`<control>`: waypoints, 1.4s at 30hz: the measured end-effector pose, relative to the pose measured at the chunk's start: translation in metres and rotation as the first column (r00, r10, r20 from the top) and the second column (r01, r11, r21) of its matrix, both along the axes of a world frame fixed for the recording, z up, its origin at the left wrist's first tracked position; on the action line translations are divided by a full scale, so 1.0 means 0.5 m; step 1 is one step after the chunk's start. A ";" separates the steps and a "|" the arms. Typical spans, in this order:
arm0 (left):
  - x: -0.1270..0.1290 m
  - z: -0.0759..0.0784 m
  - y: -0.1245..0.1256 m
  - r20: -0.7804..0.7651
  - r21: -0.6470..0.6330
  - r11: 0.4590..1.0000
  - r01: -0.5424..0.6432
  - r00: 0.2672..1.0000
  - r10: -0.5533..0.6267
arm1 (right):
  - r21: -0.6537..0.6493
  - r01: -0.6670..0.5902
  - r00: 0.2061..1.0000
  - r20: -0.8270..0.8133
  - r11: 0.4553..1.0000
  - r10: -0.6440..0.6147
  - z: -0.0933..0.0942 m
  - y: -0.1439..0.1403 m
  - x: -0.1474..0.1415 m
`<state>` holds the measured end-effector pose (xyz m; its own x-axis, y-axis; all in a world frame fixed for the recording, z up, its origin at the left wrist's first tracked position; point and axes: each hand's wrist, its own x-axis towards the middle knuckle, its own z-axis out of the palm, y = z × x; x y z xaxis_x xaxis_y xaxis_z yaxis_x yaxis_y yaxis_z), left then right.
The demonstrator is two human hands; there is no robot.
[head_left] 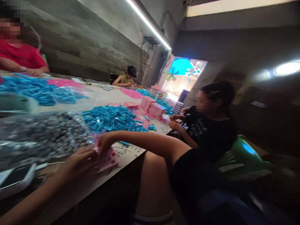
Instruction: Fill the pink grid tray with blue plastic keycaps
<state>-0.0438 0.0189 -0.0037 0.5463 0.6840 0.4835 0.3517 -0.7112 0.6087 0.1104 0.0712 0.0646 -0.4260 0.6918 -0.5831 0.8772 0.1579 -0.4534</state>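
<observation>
A pink plastic part (pixel 109 162) with square notches along its edge lies at the table's near edge. My left hand (pixel 81 161) is closed on its left side, though the fingers are smeared by motion. From above, my right hand (pixel 105 142) reaches down onto the same part with its fingers pinched together. Whatever is between those fingertips is hidden. Just beyond my hands is a heap of blue plastic pieces (pixel 110 118). A clear bag of small grey pieces (pixel 47 134) lies to the left of them.
A phone (pixel 17 178) rests at the near left. Stacked pink blocks (pixel 157 109) stand farther along the table (pixel 131 153). Another blue heap (pixel 30 89) is at the far left. Co-workers sit around: one in black (pixel 211 118), one in red (pixel 22 56), another at the far end (pixel 127 78).
</observation>
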 end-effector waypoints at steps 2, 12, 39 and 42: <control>-0.011 0.002 0.005 -0.086 -0.004 0.997 0.072 0.994 -0.072 | -0.039 -0.039 0.997 0.070 0.998 0.042 0.005 0.001 0.001; -0.012 0.013 -0.005 -0.221 -0.002 0.994 0.114 0.969 -0.111 | -0.085 -0.118 0.991 0.055 0.989 0.123 0.011 -0.003 0.013; -0.007 -0.003 0.006 -0.139 -0.072 0.994 0.081 0.986 -0.091 | -0.213 -0.153 0.979 0.101 0.965 0.177 0.010 0.022 -0.008; -0.007 0.002 0.004 -0.136 -0.091 0.994 0.064 0.988 -0.076 | -0.209 -0.160 0.976 0.114 0.965 0.187 0.009 0.023 -0.011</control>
